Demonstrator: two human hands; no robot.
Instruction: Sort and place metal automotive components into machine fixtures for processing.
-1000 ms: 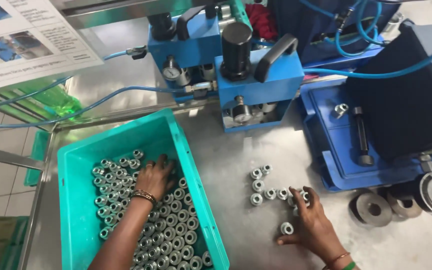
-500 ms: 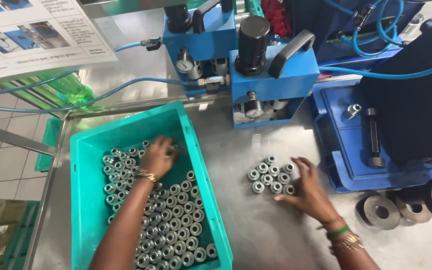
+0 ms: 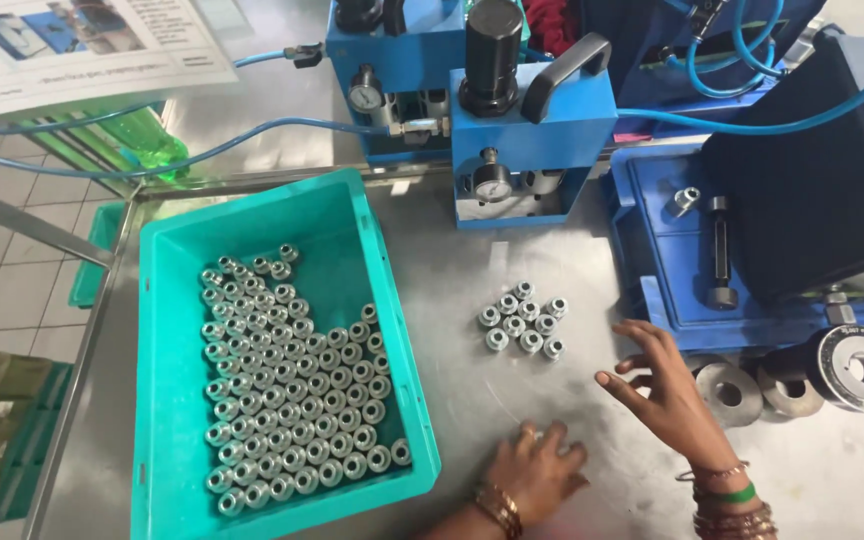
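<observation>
A teal plastic crate (image 3: 177, 290) on the steel table holds several rows of small silver metal bushings (image 3: 292, 390). A small cluster of the same bushings (image 3: 522, 320) lies on the table to the crate's right. My left hand (image 3: 537, 470) rests on the table near the crate's front right corner, fingers curled over a few bushings, one showing at the fingertips. My right hand (image 3: 667, 390) hovers to the right of the cluster, fingers spread, holding nothing.
A blue pneumatic press unit (image 3: 512, 110) with gauges, a black knob and blue hoses stands at the back. A blue tray (image 3: 692, 270) with a black cover sits to the right. Steel rings (image 3: 852, 365) lie near the right hand. The table's left edge (image 3: 92, 330) drops to tiled floor.
My left hand has come out of the crate and moved to the table in front of the cluster. My right hand has pulled back from the cluster, which is now neatly grouped.
</observation>
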